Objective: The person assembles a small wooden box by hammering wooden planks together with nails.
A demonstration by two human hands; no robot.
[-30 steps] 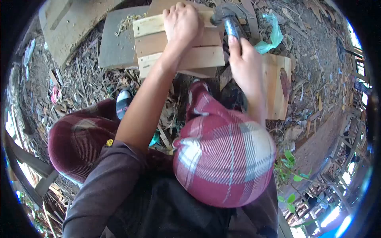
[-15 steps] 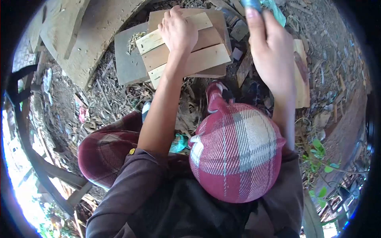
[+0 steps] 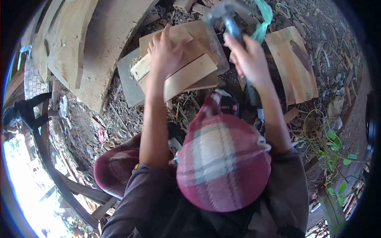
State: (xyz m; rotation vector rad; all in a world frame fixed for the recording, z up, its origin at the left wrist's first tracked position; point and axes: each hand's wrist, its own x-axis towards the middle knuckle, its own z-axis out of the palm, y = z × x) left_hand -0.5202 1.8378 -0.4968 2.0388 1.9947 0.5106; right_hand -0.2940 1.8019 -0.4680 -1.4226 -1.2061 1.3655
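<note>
My right hand [image 3: 251, 59] is wrapped round the handle of a hammer [image 3: 232, 25], whose blurred metal head is raised to the right of the wooden slats. My left hand [image 3: 166, 51] presses on the slatted wooden piece [image 3: 192, 74], its fingers partly spread and blurred; whether they pinch something small is not visible. The slats lie side by side over a board [image 3: 216, 43], with a grey flat slab [image 3: 129, 87] under its left side.
Large wooden planks [image 3: 107, 43] lean at the upper left. On the right, a slatted panel [image 3: 287, 67] lies on the debris-covered ground, near a green plastic bag [image 3: 262, 20]. My plaid-covered knee [image 3: 222, 162] rises close below the hands.
The view has shifted. My right hand has moved inward toward the slats, and the hammer's head now shows. My left hand stays on the slats.
</note>
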